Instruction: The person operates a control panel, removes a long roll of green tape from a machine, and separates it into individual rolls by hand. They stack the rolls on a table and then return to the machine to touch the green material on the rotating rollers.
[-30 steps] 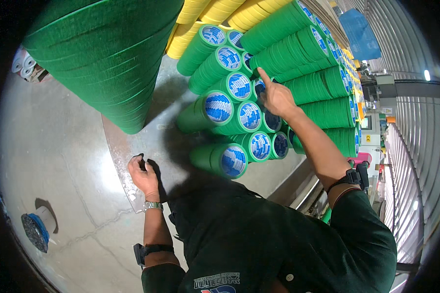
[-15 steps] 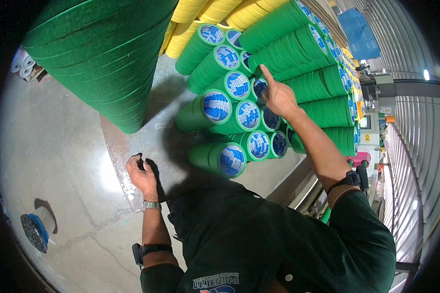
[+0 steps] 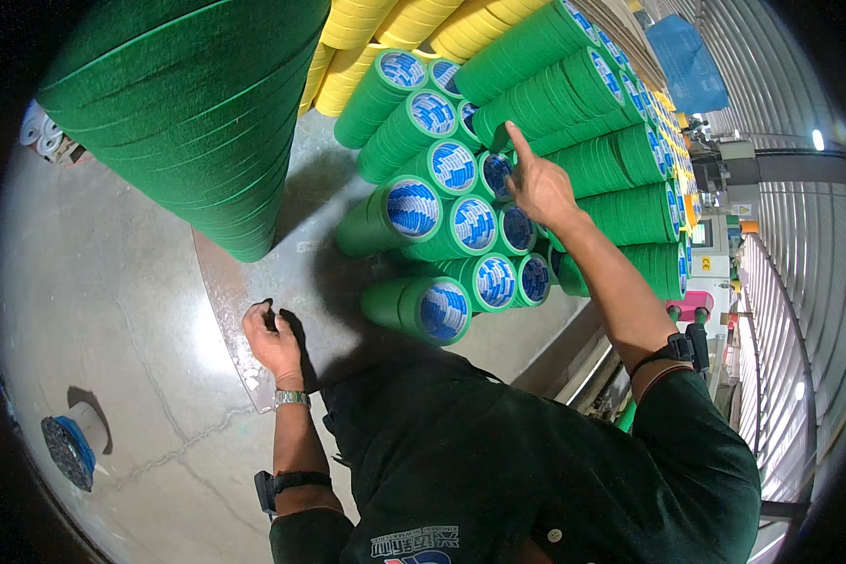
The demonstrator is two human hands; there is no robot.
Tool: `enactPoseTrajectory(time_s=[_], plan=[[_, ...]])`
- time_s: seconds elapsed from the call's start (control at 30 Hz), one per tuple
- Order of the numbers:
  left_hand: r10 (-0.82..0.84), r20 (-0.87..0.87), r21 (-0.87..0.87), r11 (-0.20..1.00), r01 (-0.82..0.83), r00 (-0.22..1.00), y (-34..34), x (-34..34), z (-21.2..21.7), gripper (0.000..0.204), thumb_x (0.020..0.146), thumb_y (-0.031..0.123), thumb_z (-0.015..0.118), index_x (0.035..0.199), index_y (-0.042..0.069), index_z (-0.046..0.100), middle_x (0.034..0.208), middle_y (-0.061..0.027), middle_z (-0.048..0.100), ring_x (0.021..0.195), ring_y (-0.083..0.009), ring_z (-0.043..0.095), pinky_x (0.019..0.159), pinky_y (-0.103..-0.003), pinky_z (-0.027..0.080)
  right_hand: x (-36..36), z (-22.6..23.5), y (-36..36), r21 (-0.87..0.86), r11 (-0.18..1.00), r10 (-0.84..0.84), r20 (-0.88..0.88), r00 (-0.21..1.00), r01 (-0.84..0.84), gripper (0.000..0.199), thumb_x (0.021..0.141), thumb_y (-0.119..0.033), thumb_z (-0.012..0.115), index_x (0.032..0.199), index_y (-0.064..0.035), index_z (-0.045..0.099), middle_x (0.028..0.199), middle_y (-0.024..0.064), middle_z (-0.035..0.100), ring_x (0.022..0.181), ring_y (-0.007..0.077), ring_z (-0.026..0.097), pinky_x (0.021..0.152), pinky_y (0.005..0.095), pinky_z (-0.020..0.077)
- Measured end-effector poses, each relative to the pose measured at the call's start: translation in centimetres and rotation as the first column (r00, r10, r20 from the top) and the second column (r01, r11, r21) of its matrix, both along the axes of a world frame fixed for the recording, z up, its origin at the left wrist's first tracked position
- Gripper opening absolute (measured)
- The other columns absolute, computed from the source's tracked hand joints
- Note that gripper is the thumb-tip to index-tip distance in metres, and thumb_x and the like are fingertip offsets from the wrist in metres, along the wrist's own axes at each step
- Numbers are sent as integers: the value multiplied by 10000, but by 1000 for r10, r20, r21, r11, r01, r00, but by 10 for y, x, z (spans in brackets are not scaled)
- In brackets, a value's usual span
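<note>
My right hand (image 3: 542, 191) reaches over stacks of green tape rolls, its index finger stretched out against the side of a long green stack (image 3: 553, 99). The other fingers are partly hidden, and I see nothing held. Below it, several upright green stacks (image 3: 414, 209) show blue-and-white printed cores at their tops. My left hand (image 3: 274, 343) hangs low on the left over the floor, fingers loosely curled and apart, with dark fingertips and nothing visible in it. Nearest to it rises a tall dark-green column of rolls (image 3: 193, 132).
Yellow rolls (image 3: 352, 80) stand behind the green ones. A blue-wrapped roll (image 3: 77, 434) sits on the concrete floor (image 3: 150, 357) at lower left. Far right are a blue sheet-like thing (image 3: 686, 66), a machine with a screen (image 3: 707, 235) and a pink object (image 3: 694, 305).
Almost nothing differs. The right hand stays at the long green stack with a very slight shift, and the left hand keeps its place.
</note>
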State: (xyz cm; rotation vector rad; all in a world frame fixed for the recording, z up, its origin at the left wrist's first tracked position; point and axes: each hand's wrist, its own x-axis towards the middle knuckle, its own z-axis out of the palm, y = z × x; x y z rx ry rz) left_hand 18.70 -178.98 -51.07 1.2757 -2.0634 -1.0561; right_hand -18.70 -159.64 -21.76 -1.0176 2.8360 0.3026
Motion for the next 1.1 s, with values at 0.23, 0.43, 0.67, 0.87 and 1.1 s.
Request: enactPoseTrajectory(time_s=[0.23, 0.43, 0.67, 0.87, 1.1], plan=[[0, -7, 14, 1000, 0, 1000, 0, 1, -3, 337, 824, -18, 643, 1159, 8, 667, 1223, -181, 625, 1169, -370, 601, 1045, -431, 481, -2, 4, 4, -74, 997, 17, -24, 1000, -19, 950, 900, -160, 736, 1666, -136, 174, 1043, 242, 728, 912, 445, 703, 820, 540, 560], [0, 0, 5, 1000, 0, 1000, 0, 1, -2, 328, 830, -6, 643, 1157, 5, 666, 1224, -187, 625, 1178, -376, 598, 1052, -438, 478, -3, 6, 7, -97, 995, 31, -41, 999, -35, 945, 906, -164, 735, 1666, -135, 174, 1001, 234, 726, 893, 436, 704, 799, 538, 558], [-10, 0, -6, 1000, 10, 1000, -1, 0, -2, 322, 831, -1, 640, 1152, 4, 665, 1214, -190, 626, 1168, -380, 598, 1044, -438, 482, -1, 9, 7, -123, 990, 57, -84, 995, -67, 959, 891, -134, 742, 1666, -126, 177, 948, 189, 741, 848, 417, 705, 773, 528, 558], [-10, 12, 0, 1000, 10, 1000, -1, 1, -3, 329, 830, -6, 642, 1158, 10, 665, 1219, -183, 624, 1157, -375, 603, 1033, -436, 486, -2, 17, 8, -134, 990, 24, -118, 993, -40, 965, 887, -119, 738, 1670, -137, 175, 951, 165, 759, 850, 409, 714, 778, 519, 569], [-5, 9, -16, 1000, 6, 1000, -1, 0, -4, 328, 829, -13, 647, 1156, 16, 664, 1225, -173, 623, 1139, -366, 611, 1013, -427, 496, -3, 17, 9, -127, 990, 40, -139, 989, -58, 960, 890, -135, 739, 1671, -142, 181, 942, 161, 761, 844, 406, 715, 773, 519, 567]])
